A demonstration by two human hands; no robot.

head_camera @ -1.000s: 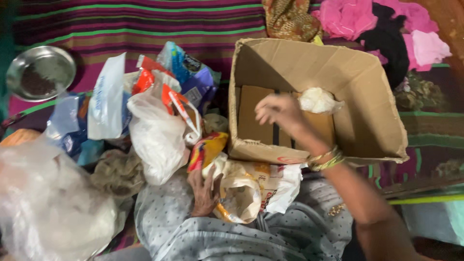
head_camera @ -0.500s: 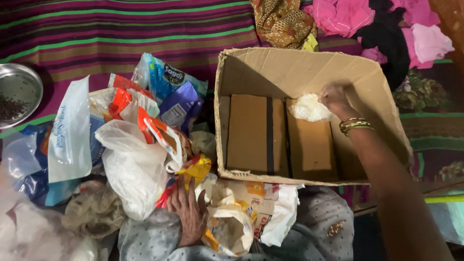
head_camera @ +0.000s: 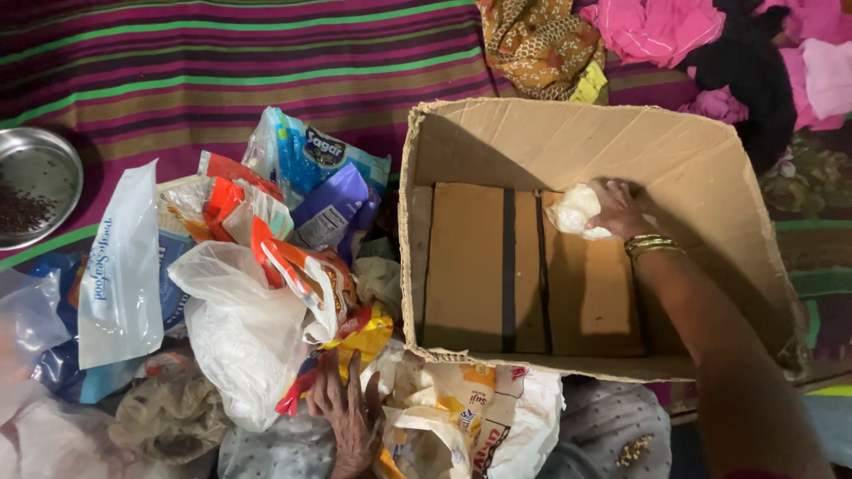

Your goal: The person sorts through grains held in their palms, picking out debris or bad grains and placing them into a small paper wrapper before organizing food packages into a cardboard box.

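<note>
Two hands | right (head_camera: 617, 208) reaches into cardboard box (head_camera: 568, 142), gripping white bundle (head_camera: 575, 211) | left (head_camera: 348, 417) flat, open on packets (head_camera: 444, 417)

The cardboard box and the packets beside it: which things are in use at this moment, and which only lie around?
In use:
- right hand on the small white bag
- cardboard box, with that bag inside
- left hand resting on the heap of packets

Lying about:
- steel plate with dark seeds
- striped cloth
- pink clothes
- patterned orange cloth
</note>
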